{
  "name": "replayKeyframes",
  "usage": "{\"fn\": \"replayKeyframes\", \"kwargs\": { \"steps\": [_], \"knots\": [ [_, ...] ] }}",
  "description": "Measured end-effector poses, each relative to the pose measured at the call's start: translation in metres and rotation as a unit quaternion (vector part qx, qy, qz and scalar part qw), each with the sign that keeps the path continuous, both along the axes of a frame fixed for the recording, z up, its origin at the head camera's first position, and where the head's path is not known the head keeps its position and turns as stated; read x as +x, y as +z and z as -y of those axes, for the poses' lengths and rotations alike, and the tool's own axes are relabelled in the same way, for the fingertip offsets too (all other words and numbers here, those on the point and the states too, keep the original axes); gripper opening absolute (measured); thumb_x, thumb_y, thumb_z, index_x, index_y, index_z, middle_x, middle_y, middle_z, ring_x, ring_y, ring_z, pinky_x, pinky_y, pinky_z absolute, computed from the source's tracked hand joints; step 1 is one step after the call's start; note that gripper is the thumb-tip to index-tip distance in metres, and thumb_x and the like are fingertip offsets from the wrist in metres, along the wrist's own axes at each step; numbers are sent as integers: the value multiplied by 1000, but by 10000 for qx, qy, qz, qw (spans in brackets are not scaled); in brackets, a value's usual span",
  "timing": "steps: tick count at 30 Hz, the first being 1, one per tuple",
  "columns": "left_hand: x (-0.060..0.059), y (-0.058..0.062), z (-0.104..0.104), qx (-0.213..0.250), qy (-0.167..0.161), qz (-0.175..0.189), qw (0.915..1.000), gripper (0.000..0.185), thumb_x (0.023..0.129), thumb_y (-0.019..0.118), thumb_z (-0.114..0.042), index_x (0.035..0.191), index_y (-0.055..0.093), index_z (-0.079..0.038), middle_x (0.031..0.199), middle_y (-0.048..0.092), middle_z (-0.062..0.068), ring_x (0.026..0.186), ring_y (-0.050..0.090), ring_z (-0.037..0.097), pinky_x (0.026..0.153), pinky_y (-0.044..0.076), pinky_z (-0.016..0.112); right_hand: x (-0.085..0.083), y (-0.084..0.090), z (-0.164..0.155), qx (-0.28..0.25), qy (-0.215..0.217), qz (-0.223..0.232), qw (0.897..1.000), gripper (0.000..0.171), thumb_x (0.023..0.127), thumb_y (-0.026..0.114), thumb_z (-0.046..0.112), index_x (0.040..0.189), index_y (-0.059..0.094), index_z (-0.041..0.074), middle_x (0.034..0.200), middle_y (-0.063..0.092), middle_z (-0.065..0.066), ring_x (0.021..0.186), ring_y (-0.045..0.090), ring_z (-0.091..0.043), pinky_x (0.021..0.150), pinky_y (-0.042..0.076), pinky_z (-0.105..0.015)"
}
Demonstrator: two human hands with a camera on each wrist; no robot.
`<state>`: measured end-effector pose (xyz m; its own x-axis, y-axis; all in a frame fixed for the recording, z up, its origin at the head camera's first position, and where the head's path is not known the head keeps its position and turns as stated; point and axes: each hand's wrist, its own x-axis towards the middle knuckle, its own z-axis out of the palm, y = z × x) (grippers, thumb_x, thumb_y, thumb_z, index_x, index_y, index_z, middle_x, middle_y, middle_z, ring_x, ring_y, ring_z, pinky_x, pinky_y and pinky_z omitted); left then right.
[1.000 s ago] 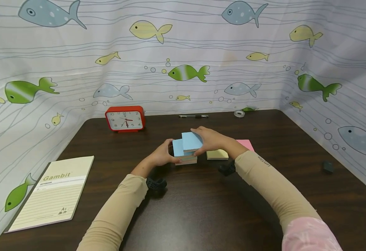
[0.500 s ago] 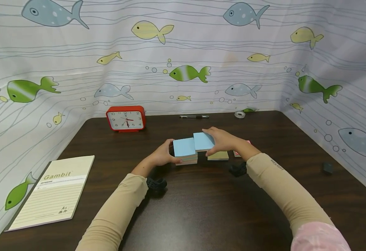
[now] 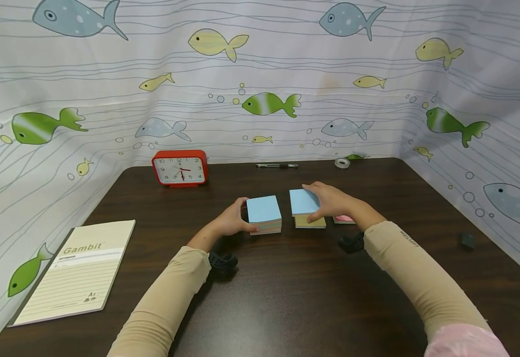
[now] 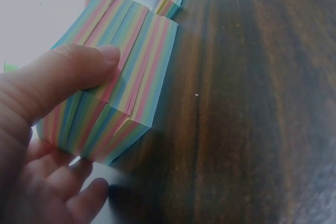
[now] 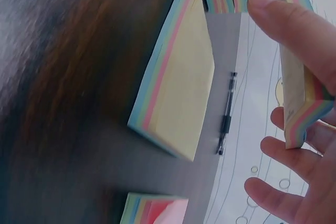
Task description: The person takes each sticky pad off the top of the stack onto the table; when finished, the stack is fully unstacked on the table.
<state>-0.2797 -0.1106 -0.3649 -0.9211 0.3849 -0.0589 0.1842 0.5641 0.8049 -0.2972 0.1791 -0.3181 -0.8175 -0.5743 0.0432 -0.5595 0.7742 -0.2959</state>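
Note:
My left hand (image 3: 228, 220) grips the left side of a stack of sticky note pads (image 3: 263, 209) with a light blue top, thumb on the front edge. In the left wrist view, the stack's striped sides (image 4: 113, 66) show pink, yellow, green and blue layers. To the right, my right hand (image 3: 331, 201) pinches one blue-topped sticky note pad (image 3: 302, 201) by its edges. Seen from the right wrist, that pad is raised above a yellow-topped pad (image 5: 178, 82) on the table. A pink-topped pad (image 3: 343, 219) lies farther right, partly hidden by the right wrist.
A Gambit notebook (image 3: 72, 267) lies at the left and a red alarm clock (image 3: 180, 168) stands behind it. Along the back are a pen (image 3: 277, 165) and a roll of tape (image 3: 342, 163). A small dark block (image 3: 467, 241) sits far right.
My right hand has slid the blue-topped pad rightward off the stack, and it now overlaps the yellow-topped pad in the head view. My left hand has stayed on the stack.

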Motion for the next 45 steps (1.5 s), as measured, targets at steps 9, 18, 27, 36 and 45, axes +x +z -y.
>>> {"fn": "replayKeyframes", "kwargs": {
  "steps": [9,18,27,36,45],
  "knots": [
    [-1,-1,0,-76,29,2,10000,94,66,76,-25,135,16,-2,136,27,17,123,27,28,95,27,43,2,-1,-19,15,-139,-4,9999,94,61,77,36,133,30,-2,122,40,-19,98,43,-29,80,38,-43],
    [-1,-2,0,-175,20,-24,9998,94,66,76,-26,135,17,-2,135,27,17,122,28,28,94,28,43,6,-4,-41,11,-394,-74,9992,95,59,79,33,133,31,-3,123,39,-21,102,42,-32,83,36,-46],
    [0,-1,0,-215,18,-74,9997,95,66,77,-26,135,16,-2,135,27,18,122,28,28,95,28,44,5,-8,-63,64,-509,-133,9986,95,60,78,34,132,31,-5,120,41,-22,98,44,-32,79,37,-45],
    [-1,-3,0,-294,27,-95,9995,96,66,76,-28,136,15,-2,136,27,17,122,28,28,94,28,43,6,-7,-78,112,-708,-175,9973,95,59,78,37,131,32,-6,120,39,-25,96,45,-34,75,40,-44],
    [-1,-2,-2,-279,2,-64,9996,97,66,76,-28,136,15,-2,137,25,18,124,26,28,95,27,44,7,-6,-98,183,-994,14,9949,96,60,77,38,131,31,-7,121,37,-27,97,43,-36,76,39,-46]
  ]
}}
